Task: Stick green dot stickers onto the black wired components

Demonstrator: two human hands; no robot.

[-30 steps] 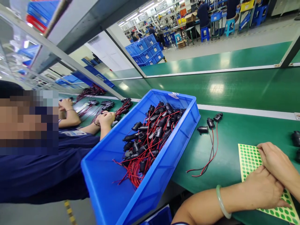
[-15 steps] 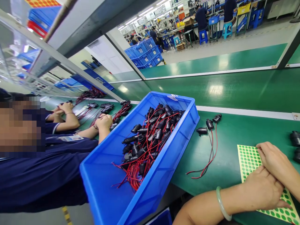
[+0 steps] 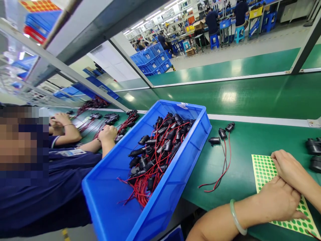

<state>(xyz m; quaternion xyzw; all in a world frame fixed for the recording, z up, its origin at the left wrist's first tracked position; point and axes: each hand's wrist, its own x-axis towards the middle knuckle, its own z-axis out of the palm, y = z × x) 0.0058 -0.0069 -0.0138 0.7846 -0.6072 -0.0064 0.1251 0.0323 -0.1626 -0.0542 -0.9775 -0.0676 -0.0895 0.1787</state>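
A yellow sheet of green dot stickers (image 3: 262, 170) lies on the green bench at the lower right. My left hand (image 3: 278, 201), a pale green bangle on its wrist, rests flat on the sheet with fingers stretched toward its near edge. My right hand (image 3: 288, 169) lies on the sheet's far part, fingers curled at its upper edge. Whether either hand pinches a sticker is hidden. Three black connectors with red and black wires (image 3: 220, 134) lie loose to the left of the sheet.
A blue bin (image 3: 120, 204) of black connectors with red wires (image 3: 157, 150) overhangs the bench edge. Black parts (image 3: 314, 154) sit at the far right. A co-worker in dark blue (image 3: 62, 164) handles wired parts on the left. Beyond runs a green conveyor (image 3: 250, 93).
The view has drifted slightly, so everything sits a little lower and left. Both hands stay on the sticker sheet almost unmoved.
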